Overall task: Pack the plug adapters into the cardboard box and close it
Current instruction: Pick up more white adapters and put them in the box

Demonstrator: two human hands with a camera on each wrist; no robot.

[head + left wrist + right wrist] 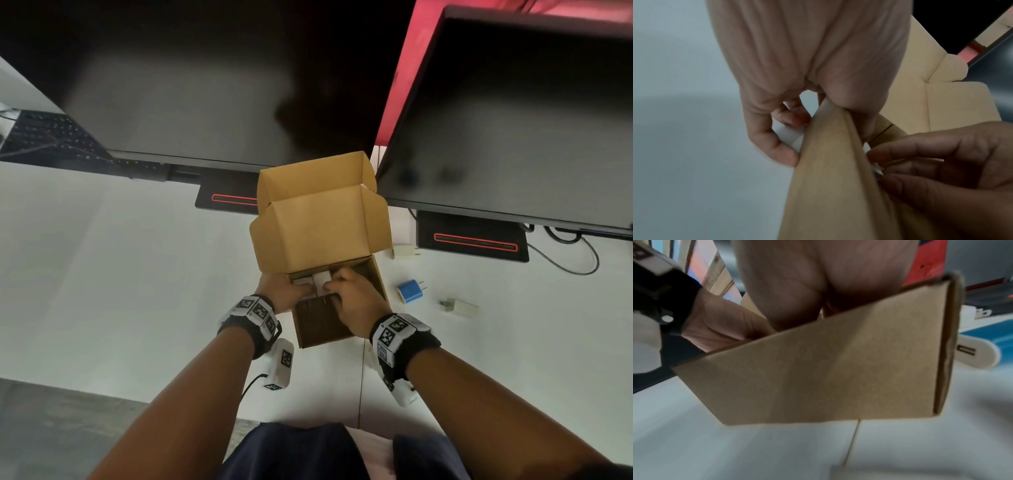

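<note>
You're mid-packing: right hand (352,301) pinches a white adapter (321,279) inside the open cardboard box (329,322), left hand (284,291) grips the box wall. Next up, grab the blue adapter (409,290) lying beside it.

No readable text, brand or number shows anywhere; the wrist bands (257,310) carry only black-and-white square marker patterns, and the cardboard box (325,222) is plain, without print or label

Overhead head view; wrists close, blurry.
</note>
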